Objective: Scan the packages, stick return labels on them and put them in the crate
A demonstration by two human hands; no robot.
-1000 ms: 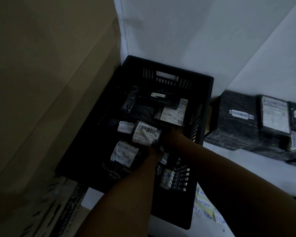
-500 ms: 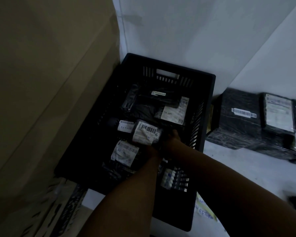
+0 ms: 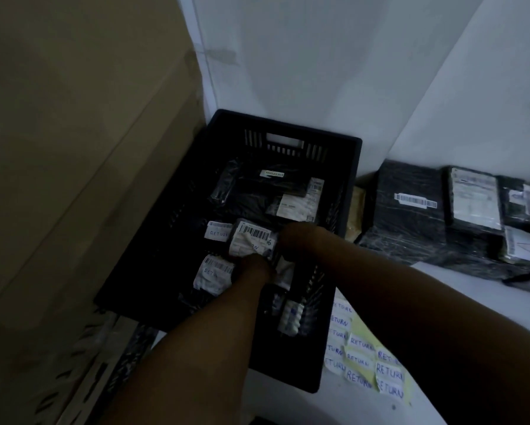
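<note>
While gripped by both hands (image 3: 256, 266) — package (image 3: 253, 239), barcode up.

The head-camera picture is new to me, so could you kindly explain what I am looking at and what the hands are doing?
There is no machine here: a person wears a camera on the head, looking forward and down at their own bare arms. Both reach into a black plastic crate holding dark wrapped packages, some with handwritten RETURN labels. The left hand and right hand meet at a small barcoded package; the picture is too dark to show the fingers' grip. Beside the crate, a sheet of spare RETURN labels lies on the white surface. More black wrapped parcels wait farther right. A cardboard box stands on the left.
</note>
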